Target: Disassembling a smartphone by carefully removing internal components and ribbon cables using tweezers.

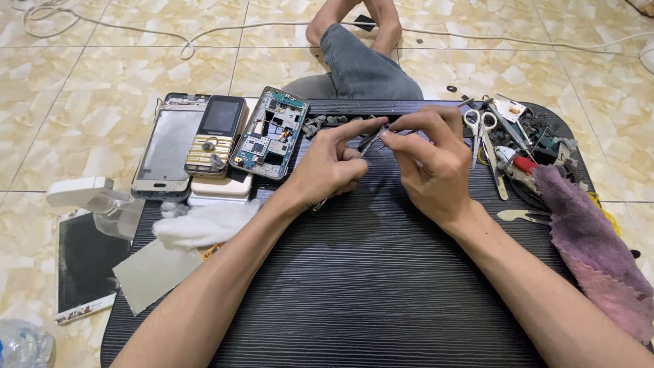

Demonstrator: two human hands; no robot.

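Black and finely ribbed, the counter [368, 286] carries both hands near its far middle. The left hand [330, 163] and the right hand [429, 163] meet fingertip to fingertip, each pinched closed on slim metal tweezers [371, 140]; whatever sits at the tips is too small to tell.

Left of the hands lies an opened phone [269, 133] with its circuit board bare, blue and silver. Next to it a dark keypad phone [216, 136] with gold key rows rests on a white slab, and beside that a grey phone frame [167, 146] lies flat. A soft white cloth [204, 225] lies crumpled by the left forearm, and a dull grey sheet [153, 272] hangs over the counter's left edge. On the floor at left lie a white plastic piece [78, 191] and a dark glass panel [85, 262].

Right of the hands, small scissors [480, 133] with white loops stand at the edge of a tangle of metal tools [528, 146], and a fuzzy mauve rag [593, 252] drapes the right edge.

Behind the counter a knee in grey jeans [364, 68] rests on marbled cream tiles [102, 82], where 1 white cable [204, 34] runs across. Nearest the body the counter shows broad bare ribbing between the forearms.
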